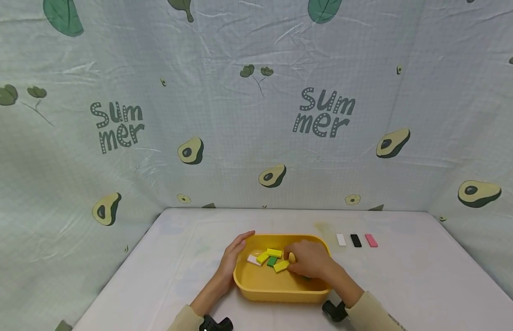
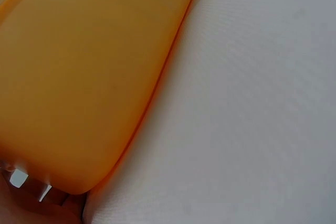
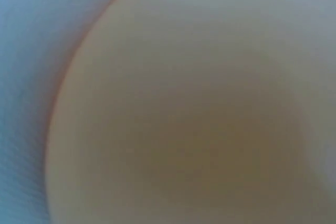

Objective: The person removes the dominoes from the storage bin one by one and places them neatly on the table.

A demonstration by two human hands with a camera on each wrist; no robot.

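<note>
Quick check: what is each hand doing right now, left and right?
Left hand: open, fingers resting on the yellow tub's left rim.
Right hand: inside the tub, curled over the yellow blocks; grasp cannot be told.

Yellow oval plastic basin [image 1: 281, 287], upright near the counter's front edge, about midway between its side edges. Inside, loosely heaped toward the far wall: small flat rectangular blocks, three yellow [image 1: 275, 253], one green [image 1: 272, 261], one white [image 1: 253, 260], some overlapping. One more yellow piece [image 1: 292, 258] partly hidden, shape unclear.
</note>
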